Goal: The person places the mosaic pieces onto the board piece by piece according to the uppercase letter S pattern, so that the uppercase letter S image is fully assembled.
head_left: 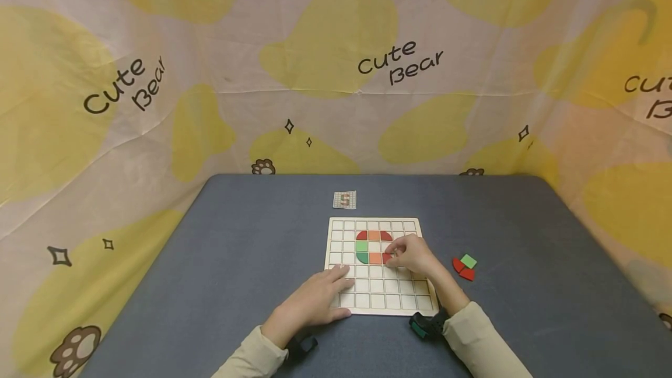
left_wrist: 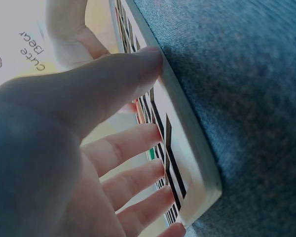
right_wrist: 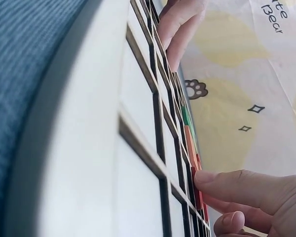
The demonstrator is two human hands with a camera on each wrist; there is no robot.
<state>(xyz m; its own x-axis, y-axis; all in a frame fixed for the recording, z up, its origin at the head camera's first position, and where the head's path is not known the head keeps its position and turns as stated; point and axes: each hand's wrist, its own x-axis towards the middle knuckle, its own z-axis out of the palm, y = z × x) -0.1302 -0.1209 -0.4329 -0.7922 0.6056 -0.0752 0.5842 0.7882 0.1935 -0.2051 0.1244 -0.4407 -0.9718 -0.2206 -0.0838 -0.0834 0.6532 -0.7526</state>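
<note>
tile (head_left: 385,258), red, pinched by right hand (head_left: 413,254). left hand (head_left: 314,296) straight-fingered on white gridded board (head_left: 377,301). skewed release could jog orange square (head_left: 375,258).

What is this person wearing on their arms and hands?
The left hand and right hand wear no gloves. The left sleeve and right sleeve are pale cream. Each wrist carries a black device; the right device shows a green patch.

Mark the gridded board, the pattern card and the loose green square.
Gridded board (head_left: 392,301): head view, a bare cell in its nearest row.
Pattern card (head_left: 345,199): head view, middle of its printed face.
Loose green square (head_left: 468,261): head view, middle of its top.
</note>
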